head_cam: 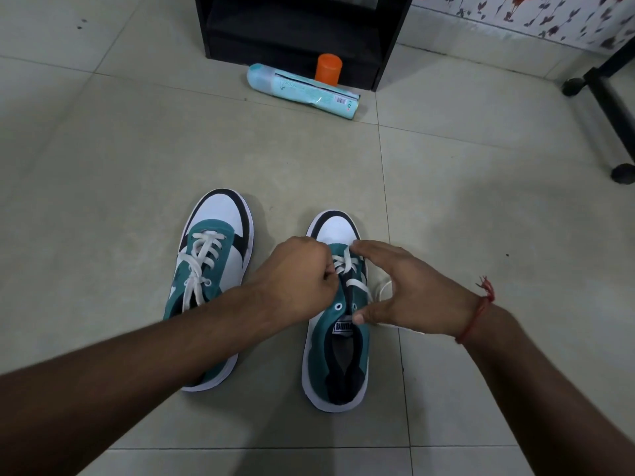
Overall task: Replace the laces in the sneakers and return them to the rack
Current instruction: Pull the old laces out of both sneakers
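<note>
Two teal, white and black sneakers stand side by side on the tiled floor, toes pointing away from me. The left sneaker (220,235) has its white lace threaded through several eyelets. The right sneaker (338,365) is laced only near the toe, with a white lace (357,285) running across its tongue and off to the right. My left hand (299,273) is closed in a fist on the lace at the right sneaker's left eyelets. My right hand (412,293) rests over the shoe's right side, fingers spread, thumb on the tongue.
A black shoe rack (299,32) stands at the back. In front of it lie a pale blue package (302,91) and an orange cylinder (329,68). Black chair legs with castors (604,108) are at the right.
</note>
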